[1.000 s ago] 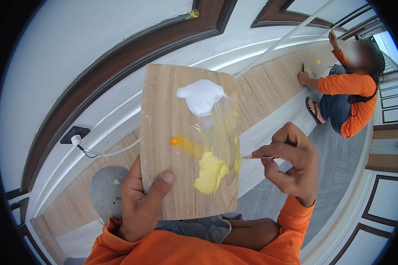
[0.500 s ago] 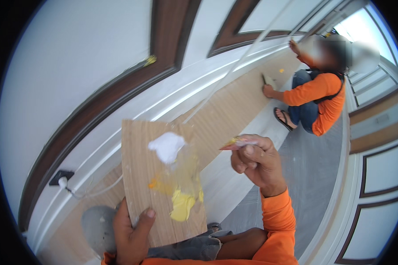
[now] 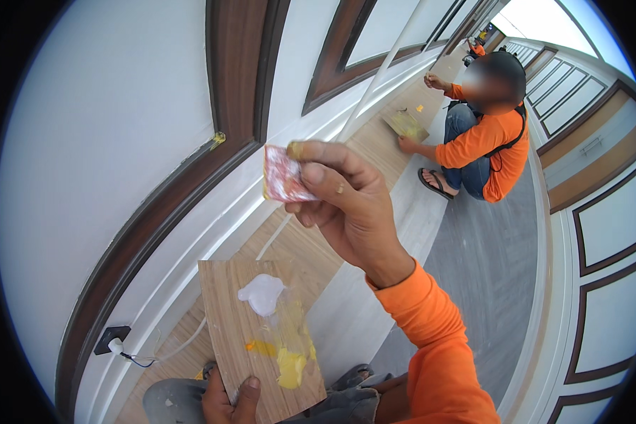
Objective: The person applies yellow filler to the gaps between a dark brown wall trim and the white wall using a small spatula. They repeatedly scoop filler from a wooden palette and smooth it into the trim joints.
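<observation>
My right hand [image 3: 353, 201] is raised near the wall, thumb and fingers pinching a small flat square card [image 3: 284, 175]. The card is reddish, with white smears and yellow along its edges. Below it, my left hand [image 3: 232, 401] grips the lower edge of a wood-grain board [image 3: 230, 332], thumb on top and fingers mostly hidden. On this board lie a white blob of paste [image 3: 262, 294], a yellow one [image 3: 290, 369] and a small orange-yellow streak [image 3: 261, 348]. Left of the card, a yellow smear [image 3: 220, 139] marks the inner corner of the dark brown wall moulding [image 3: 251, 92].
A crouching co-worker [image 3: 484, 145] in orange, farther along the corridor, holds another board [image 3: 405, 126]. A white plug sits in a black wall socket [image 3: 112, 340], its cable trailing along the floor. A thin white pole [image 3: 381, 71] leans along the wall. Panelled wall [image 3: 608, 233] lines the right side.
My right hand has moved up and left toward the wall moulding, turning the card's flat face into view. The board in my left hand sits lower. The co-worker's board has tilted to show its face.
</observation>
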`<control>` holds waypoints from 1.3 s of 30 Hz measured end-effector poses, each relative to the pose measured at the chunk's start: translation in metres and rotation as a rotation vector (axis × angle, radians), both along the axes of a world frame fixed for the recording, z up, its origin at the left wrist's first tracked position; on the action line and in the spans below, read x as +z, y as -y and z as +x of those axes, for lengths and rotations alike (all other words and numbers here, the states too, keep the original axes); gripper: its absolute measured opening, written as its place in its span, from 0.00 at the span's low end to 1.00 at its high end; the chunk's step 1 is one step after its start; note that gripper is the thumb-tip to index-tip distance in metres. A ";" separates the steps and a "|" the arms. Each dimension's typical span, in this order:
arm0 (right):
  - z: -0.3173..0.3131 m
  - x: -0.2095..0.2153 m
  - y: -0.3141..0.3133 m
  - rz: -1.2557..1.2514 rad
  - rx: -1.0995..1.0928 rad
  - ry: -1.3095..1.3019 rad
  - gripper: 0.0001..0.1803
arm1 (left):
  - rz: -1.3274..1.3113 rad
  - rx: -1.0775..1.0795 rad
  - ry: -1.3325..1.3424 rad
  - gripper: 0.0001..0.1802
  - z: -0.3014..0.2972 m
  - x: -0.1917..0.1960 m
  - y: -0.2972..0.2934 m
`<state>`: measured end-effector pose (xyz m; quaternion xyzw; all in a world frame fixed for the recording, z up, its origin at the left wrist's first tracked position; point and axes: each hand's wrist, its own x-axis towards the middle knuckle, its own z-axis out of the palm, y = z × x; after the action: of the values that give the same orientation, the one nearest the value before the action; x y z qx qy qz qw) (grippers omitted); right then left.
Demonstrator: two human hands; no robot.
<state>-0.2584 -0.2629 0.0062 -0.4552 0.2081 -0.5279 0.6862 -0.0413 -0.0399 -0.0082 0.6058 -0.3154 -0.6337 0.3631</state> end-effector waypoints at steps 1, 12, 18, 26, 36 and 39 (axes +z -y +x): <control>0.007 -0.001 0.006 -0.034 -0.020 -0.003 0.27 | -0.010 -0.023 -0.008 0.20 0.002 -0.001 0.001; 0.054 -0.049 0.044 -0.206 -0.397 -0.063 0.11 | -0.163 -0.081 0.079 0.19 0.024 -0.030 -0.028; 0.065 -0.047 0.052 -0.433 -0.570 -0.307 0.09 | -0.162 -0.071 0.046 0.17 0.032 -0.030 -0.028; 0.069 -0.045 0.058 -0.574 -0.667 -0.454 0.09 | -0.158 -0.124 0.041 0.18 0.033 -0.035 -0.028; 0.075 -0.054 0.063 -0.656 -0.696 -0.549 0.08 | -0.122 -0.169 0.121 0.21 0.040 -0.038 -0.036; 0.078 -0.053 0.061 -0.627 -0.719 -0.544 0.10 | -0.269 -0.106 0.071 0.22 0.044 -0.031 -0.031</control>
<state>-0.1802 -0.3235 -0.0465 -0.6581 0.3531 -0.6291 0.2157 0.0024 -0.0092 -0.0395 0.5562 -0.4418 -0.5822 0.3956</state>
